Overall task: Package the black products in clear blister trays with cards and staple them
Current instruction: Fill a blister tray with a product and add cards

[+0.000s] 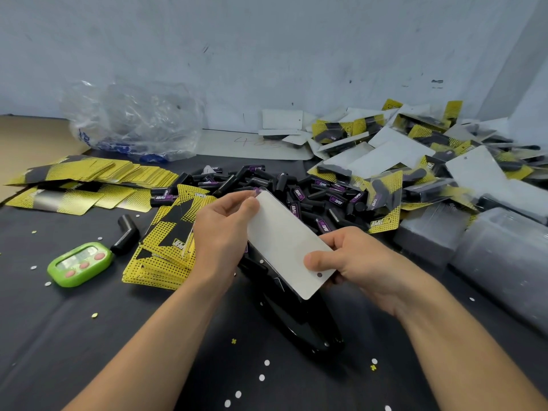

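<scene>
Both hands hold one package, its white card back facing up, over a black stapler on the dark table. My left hand pinches the far upper corner. My right hand grips the near end, thumb beside the card's punched hole. What lies under the card is hidden. A heap of loose black products with purple labels lies just beyond the hands. Yellow-and-black cards are stacked left of my left hand.
Finished packs are piled at the back right. Stacks of clear blister trays lie at the right. A green timer and one stray black product sit at the left, more cards and a plastic bag behind.
</scene>
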